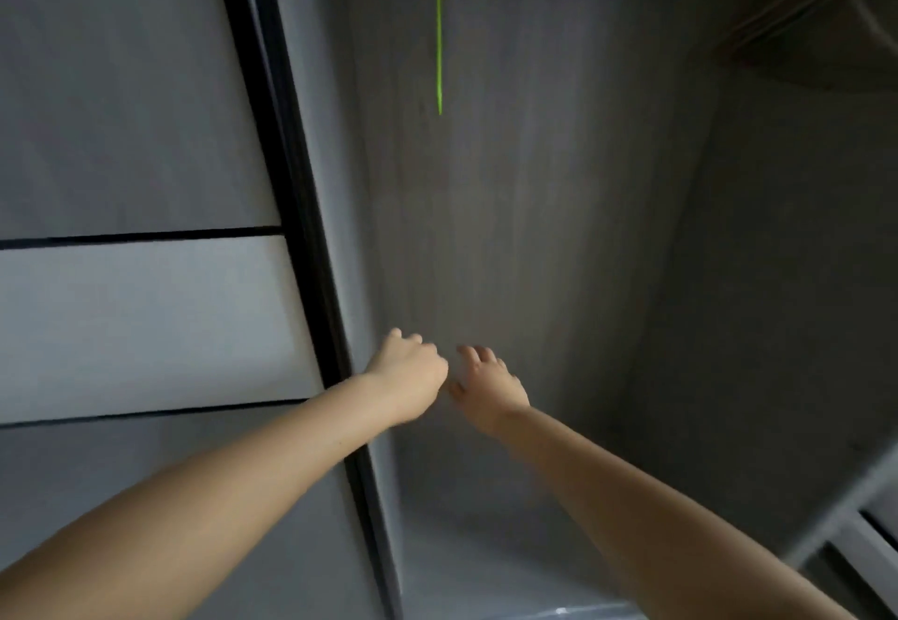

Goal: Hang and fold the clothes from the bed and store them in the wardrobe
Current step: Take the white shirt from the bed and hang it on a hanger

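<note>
Head view: both arms reach forward into the open wardrobe (559,231), a grey, dim interior. The left hand (405,371) has its fingers curled, seemingly around nothing; the right hand (488,388) is spread loose and also holds nothing. At far right, blurred hangers (797,12) with something dark hang up top. A sliding door (146,182) stands at left. No bed or loose clothes show, so how much remains cannot be judged here.

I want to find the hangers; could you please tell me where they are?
In the head view, the hangers hang blurred at the top right inside the wardrobe, far above both hands.
</note>
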`<state>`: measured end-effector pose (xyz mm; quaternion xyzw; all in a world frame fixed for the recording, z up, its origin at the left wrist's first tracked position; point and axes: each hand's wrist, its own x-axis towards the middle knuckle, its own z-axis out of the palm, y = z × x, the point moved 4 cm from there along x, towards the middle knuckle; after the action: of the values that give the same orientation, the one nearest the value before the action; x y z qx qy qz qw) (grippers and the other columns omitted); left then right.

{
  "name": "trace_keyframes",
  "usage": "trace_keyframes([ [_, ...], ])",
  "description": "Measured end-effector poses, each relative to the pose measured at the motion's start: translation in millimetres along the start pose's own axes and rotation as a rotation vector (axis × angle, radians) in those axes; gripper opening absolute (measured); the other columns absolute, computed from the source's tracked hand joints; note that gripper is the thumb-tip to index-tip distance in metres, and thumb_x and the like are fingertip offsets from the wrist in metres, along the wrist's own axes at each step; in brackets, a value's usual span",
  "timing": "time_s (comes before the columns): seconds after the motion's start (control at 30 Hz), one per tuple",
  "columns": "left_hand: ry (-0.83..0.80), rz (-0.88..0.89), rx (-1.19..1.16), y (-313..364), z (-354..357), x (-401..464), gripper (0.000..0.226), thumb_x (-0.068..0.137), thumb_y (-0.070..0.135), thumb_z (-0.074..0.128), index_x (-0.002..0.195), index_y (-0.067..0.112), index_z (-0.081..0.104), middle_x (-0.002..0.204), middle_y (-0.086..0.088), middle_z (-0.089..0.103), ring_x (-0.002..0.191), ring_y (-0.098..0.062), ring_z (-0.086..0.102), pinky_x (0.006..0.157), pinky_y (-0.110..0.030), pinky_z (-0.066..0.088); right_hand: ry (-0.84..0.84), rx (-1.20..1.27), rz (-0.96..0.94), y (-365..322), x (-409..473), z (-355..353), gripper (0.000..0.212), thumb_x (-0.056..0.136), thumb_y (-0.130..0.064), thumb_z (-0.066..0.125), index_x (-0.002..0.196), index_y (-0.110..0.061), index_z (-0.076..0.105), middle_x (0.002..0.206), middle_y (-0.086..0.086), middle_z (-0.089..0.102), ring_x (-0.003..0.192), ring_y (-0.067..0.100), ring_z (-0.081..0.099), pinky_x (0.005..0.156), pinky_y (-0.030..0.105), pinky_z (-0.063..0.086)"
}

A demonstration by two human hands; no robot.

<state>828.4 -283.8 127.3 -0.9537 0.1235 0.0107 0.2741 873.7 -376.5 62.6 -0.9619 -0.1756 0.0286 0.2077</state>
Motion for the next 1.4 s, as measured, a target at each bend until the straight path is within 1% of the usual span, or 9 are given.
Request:
trace_keyframes([
  [0.17, 0.115, 0.212, -0.204, 89.5, -29.1, 57.0, 0.029, 0.099, 0.024, 0.042, 0.122, 0.014, 0.056, 0.127, -0.008, 0.056, 0.122, -0.028, 0.049, 0.094, -0.036, 0.039, 0.161, 0.025, 0.303, 107.8, -51.2, -43.6, 0.041, 0.098, -0.028, 0.04, 0.137, -0.015, 0.042, 0.138, 0.011, 0.044, 0.125, 0.032, 0.044, 0.091, 0.039, 0.042],
  [0.3, 0.2, 0.431, -0.358, 185.4, -60.8, 77.5, 0.032, 0.1, 0.033, 0.038, 0.12, 0.016, 0.056, 0.121, -0.007, 0.057, 0.119, -0.028, 0.05, 0.089, -0.036, 0.04, 0.26, 0.033, 0.554, 180.7, -134.4, -68.5, 0.038, 0.099, -0.029, 0.04, 0.134, -0.018, 0.047, 0.137, 0.007, 0.047, 0.121, 0.031, 0.049, 0.091, 0.039, 0.043],
  [0.43, 0.253, 0.656, -0.469, 291.8, -107.9, 60.1, 0.032, 0.1, 0.032, 0.036, 0.119, 0.017, 0.057, 0.121, -0.006, 0.056, 0.117, -0.027, 0.051, 0.088, -0.037, 0.043, 0.369, 0.016, 0.793, 243.1, -239.4, -92.7, 0.036, 0.097, -0.027, 0.042, 0.13, -0.016, 0.051, 0.132, 0.01, 0.051, 0.118, 0.032, 0.052, 0.092, 0.039, 0.046],
  [0.67, 0.34, 1.029, -0.488, 441.7, -172.1, -21.5, 0.031, 0.098, 0.034, 0.041, 0.115, 0.016, 0.06, 0.116, -0.007, 0.058, 0.11, -0.028, 0.055, 0.083, -0.037, 0.045, 0.494, 0.015, 1.158, 277.1, -440.3, -99.7, 0.038, 0.099, -0.028, 0.041, 0.135, -0.017, 0.048, 0.139, 0.008, 0.047, 0.122, 0.03, 0.05, 0.094, 0.039, 0.043],
  [0.87, 0.404, 1.288, -0.547, 549.2, -215.0, -158.1, 0.029, 0.097, 0.034, 0.044, 0.113, 0.017, 0.063, 0.114, -0.006, 0.061, 0.107, -0.028, 0.059, 0.082, -0.037, 0.048, 0.58, -0.02, 1.387, 250.8, -617.2, -97.1, 0.035, 0.098, -0.026, 0.043, 0.13, -0.014, 0.051, 0.133, 0.011, 0.05, 0.117, 0.032, 0.053, 0.09, 0.04, 0.045],
  [1.03, 0.437, 1.508, -0.442, 609.4, -233.6, -283.3, 0.029, 0.098, 0.033, 0.042, 0.116, 0.021, 0.061, 0.116, -0.006, 0.06, 0.107, -0.026, 0.059, 0.077, -0.034, 0.046, 0.694, -0.024, 1.539, 201.1, -738.3, -92.7, 0.035, 0.099, -0.025, 0.043, 0.131, -0.014, 0.051, 0.133, 0.009, 0.05, 0.117, 0.029, 0.053, 0.091, 0.039, 0.046],
  [1.13, 0.455, 1.716, -0.413, 638.7, -241.4, -391.8, 0.03, 0.098, 0.033, 0.041, 0.117, 0.022, 0.061, 0.114, -0.004, 0.061, 0.106, -0.026, 0.06, 0.078, -0.034, 0.048, 0.883, -0.007, 1.678, 142.2, -830.7, -84.7, 0.034, 0.098, -0.021, 0.044, 0.13, -0.012, 0.053, 0.133, 0.011, 0.051, 0.119, 0.029, 0.052, 0.097, 0.041, 0.044],
  [1.23, 0.457, 1.941, -0.458, 643.4, -233.2, -485.8, 0.025, 0.095, 0.03, 0.041, 0.103, 0.02, 0.063, 0.104, -0.001, 0.06, 0.096, -0.024, 0.061, 0.066, -0.029, 0.044, 1.092, 0.001, 1.792, 81.6, -894.3, -71.6, 0.033, 0.098, -0.019, 0.044, 0.129, -0.013, 0.055, 0.132, 0.01, 0.052, 0.117, 0.028, 0.055, 0.098, 0.041, 0.044],
  [1.4, 0.379, 2.19, -0.476, 639.7, -200.2, -588.8, 0.035, 0.099, 0.044, 0.04, 0.127, 0.029, 0.053, 0.114, 0.003, 0.06, 0.095, -0.018, 0.061, 0.064, -0.028, 0.043, 1.272, 0.08, 2.015, -2.7, -950.8, -26.9, 0.031, 0.098, -0.017, 0.044, 0.126, -0.012, 0.057, 0.13, 0.008, 0.054, 0.115, 0.024, 0.055, 0.098, 0.037, 0.045],
])
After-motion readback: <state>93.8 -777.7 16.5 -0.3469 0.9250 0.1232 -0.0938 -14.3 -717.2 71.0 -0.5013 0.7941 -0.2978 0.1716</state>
